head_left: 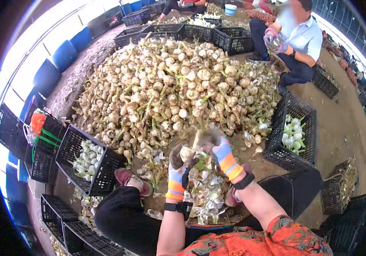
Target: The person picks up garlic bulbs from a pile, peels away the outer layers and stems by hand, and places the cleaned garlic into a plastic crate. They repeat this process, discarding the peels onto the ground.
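Observation:
My left hand, in a striped glove with dark grey fingers, is closed around a garlic bulb. A pale stem rises from about the bulb toward my other hand. Close on the right, my right hand wears a matching glove. Motion smears its fingertips, so I cannot tell what they grip. Below both hands lies a heap of peeled garlic skins, between my feet. A large pile of untrimmed garlic rises just beyond my hands.
Black crates of cleaner white garlic stand at left and right. Another gloved person squats at the upper right; one more works at the far top. More crates line the pile's back. Blue barrels stand along the left.

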The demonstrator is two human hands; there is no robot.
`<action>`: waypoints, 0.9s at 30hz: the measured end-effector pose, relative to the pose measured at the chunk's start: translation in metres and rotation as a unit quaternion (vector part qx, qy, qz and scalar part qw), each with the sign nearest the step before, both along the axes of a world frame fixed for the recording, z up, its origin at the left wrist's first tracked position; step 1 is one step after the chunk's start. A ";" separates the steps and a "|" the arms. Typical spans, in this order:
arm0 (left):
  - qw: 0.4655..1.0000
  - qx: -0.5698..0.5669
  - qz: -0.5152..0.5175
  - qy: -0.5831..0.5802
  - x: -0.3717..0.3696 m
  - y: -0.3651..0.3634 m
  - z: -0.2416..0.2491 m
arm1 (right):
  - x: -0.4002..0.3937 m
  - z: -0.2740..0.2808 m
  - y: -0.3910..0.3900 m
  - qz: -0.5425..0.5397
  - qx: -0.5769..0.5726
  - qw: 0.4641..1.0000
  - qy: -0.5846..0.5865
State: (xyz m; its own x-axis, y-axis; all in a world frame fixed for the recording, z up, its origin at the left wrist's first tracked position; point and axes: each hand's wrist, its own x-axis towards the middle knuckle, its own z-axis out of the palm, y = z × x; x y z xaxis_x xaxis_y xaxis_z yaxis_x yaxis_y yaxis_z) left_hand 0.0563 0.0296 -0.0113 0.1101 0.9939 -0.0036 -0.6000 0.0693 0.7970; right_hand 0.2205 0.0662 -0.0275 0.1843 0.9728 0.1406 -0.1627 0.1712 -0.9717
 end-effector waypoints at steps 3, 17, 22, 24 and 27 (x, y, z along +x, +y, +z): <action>0.999 0.044 0.020 0.016 0.002 -0.002 0.001 | -0.019 -0.016 -0.011 0.156 -0.128 0.970 0.136; 0.989 0.114 0.088 -0.035 0.010 -0.017 0.023 | -0.035 0.053 -0.043 0.174 -0.058 0.960 0.212; 0.993 0.100 0.055 -0.020 0.004 -0.015 0.024 | -0.030 0.079 -0.057 0.213 -0.068 0.942 0.251; 0.989 0.091 0.113 -0.042 0.002 -0.012 0.022 | -0.028 0.070 -0.055 0.230 -0.062 0.941 0.241; 0.989 0.112 0.100 -0.007 0.004 -0.014 0.025 | -0.028 0.058 -0.051 0.205 -0.058 0.925 0.313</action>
State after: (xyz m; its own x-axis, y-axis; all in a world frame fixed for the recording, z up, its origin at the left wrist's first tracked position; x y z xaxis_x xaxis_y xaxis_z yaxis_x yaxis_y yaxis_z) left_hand 0.0603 0.0158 0.0142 -0.0910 0.9714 0.2194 -0.5948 -0.2298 0.7703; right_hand 0.1923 0.0156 0.0305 -0.1940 0.9808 0.0207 -0.7283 -0.1299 -0.6728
